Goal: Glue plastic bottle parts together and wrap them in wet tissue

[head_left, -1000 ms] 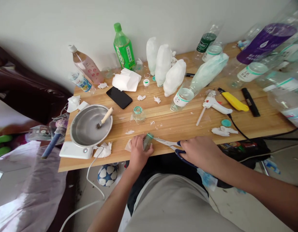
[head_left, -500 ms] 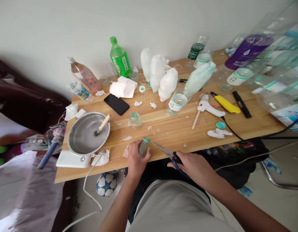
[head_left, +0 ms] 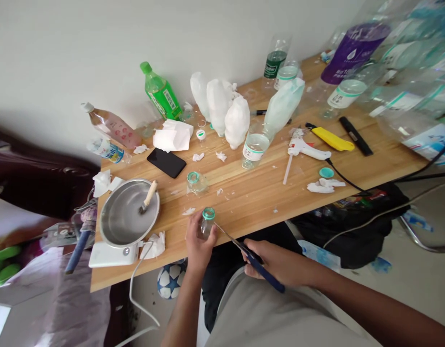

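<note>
Near the table's front edge, my left hand (head_left: 200, 243) is closed around a clear bottle piece (head_left: 208, 223) with a green ring at its neck. My right hand (head_left: 268, 260) grips blue-handled scissors (head_left: 259, 264), whose blades point left and reach the side of the bottle piece. Whether the tips touch the plastic I cannot tell. Another cut bottle top (head_left: 196, 183) with a green neck stands just behind my left hand. Small white scraps lie around it on the wooden table (head_left: 240, 202).
A steel bowl (head_left: 110, 221) with a brush (head_left: 149, 196) is at the left, beside a phone (head_left: 166, 163). White-covered bottle shapes (head_left: 218, 108) stand at the back. A glue gun (head_left: 309, 148), yellow cutter (head_left: 333, 139) and black marker (head_left: 355, 136) lie right; many clear bottles crowd the far right.
The bottle piece has turned, so its neck opening shows more toward me. The scissors have come closer to it, and their blades look closer together. The camera view has shifted and tilted.
</note>
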The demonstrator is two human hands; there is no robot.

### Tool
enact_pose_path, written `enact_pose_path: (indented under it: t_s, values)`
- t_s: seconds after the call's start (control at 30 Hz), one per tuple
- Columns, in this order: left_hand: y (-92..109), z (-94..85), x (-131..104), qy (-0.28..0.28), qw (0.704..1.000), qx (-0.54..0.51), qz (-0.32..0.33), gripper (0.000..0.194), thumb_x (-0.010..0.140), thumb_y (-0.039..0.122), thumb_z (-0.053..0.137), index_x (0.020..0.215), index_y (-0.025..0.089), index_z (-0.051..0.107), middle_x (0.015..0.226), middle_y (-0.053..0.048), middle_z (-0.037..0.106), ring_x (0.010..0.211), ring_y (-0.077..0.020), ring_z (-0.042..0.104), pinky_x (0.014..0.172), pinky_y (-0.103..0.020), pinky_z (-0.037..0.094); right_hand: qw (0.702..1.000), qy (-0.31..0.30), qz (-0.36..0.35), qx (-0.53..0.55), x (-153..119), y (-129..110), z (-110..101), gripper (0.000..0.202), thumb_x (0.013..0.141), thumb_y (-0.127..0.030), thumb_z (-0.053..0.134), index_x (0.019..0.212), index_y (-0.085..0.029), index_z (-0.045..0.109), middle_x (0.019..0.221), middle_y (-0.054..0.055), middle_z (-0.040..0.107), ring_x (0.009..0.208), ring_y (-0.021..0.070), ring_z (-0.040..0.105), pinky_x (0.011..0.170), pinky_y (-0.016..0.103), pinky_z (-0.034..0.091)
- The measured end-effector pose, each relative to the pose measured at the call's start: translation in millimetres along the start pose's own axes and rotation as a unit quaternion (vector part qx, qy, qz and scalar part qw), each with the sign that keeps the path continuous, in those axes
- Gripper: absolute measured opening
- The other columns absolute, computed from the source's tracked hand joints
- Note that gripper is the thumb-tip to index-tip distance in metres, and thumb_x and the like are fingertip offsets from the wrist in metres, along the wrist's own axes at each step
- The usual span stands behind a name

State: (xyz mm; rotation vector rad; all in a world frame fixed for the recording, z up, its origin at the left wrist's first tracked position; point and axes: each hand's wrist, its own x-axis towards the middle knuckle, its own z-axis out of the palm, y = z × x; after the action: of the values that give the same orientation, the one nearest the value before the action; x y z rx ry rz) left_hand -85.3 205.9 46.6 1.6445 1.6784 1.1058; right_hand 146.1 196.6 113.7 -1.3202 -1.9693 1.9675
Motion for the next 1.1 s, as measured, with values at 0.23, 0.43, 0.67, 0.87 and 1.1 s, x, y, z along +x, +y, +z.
enact_pose_path:
  t_s: [0.23,0.43,0.67,0.87,1.1]
  values:
    - [3,2.8,1,0.001,1.000,0.003,-0.011,0.033,0.085,0.023,0.066,0.118,0.024,0.060,0.111,-0.008,0.064,0.106,-0.0234,0.064,0.095,-0.041,0.052,0.994,0.056,0.055,-0.071,8,-6,13,0.032,0.083,-0.049,0.067,0.081,-0.022,0.050,0.077,0.001,0.069,0.065,0.0175,0.061,0.060,0.026,0.036]
    - [3,9.0,-2,0.009,0.999,-0.021,-0.029,0.034,0.086,0.025,0.067,0.118,0.024,0.056,0.112,-0.008,0.062,0.102,-0.0215,0.066,0.092,-0.038,0.054,0.987,0.091,0.050,-0.120,3,-11,12,0.034,0.084,-0.053,0.067,0.085,-0.021,0.054,0.078,0.002,0.069,0.067,0.0199,0.064,0.061,0.027,0.034]
    - [-2,11.2,-4,0.019,0.998,-0.043,-0.033,0.037,0.083,0.022,0.068,0.118,0.024,0.055,0.114,-0.008,0.062,0.107,-0.0220,0.065,0.097,-0.041,0.052,0.981,0.109,0.064,-0.147,4,-14,10,0.041,0.086,-0.061,0.064,0.088,-0.020,0.057,0.078,0.004,0.069,0.068,0.0213,0.065,0.061,0.028,0.032]
    - [7,6.9,1,-0.004,0.999,-0.024,-0.025,0.045,0.079,0.016,0.068,0.123,0.023,0.059,0.116,-0.008,0.064,0.110,-0.0234,0.063,0.098,-0.040,0.051,0.978,0.112,0.076,-0.158,1,-15,11,0.045,0.085,-0.064,0.064,0.088,-0.020,0.057,0.078,0.004,0.069,0.070,0.0235,0.066,0.062,0.029,0.030]
    - [13,3.1,6,-0.025,0.999,0.018,-0.012,0.038,0.080,0.016,0.067,0.118,0.023,0.063,0.115,-0.008,0.063,0.112,-0.0250,0.060,0.098,-0.040,0.050,0.975,0.118,0.083,-0.172,-4,-11,11,0.046,0.087,-0.065,0.062,0.087,-0.020,0.057,0.081,0.006,0.071,0.072,0.0248,0.067,0.061,0.029,0.028]
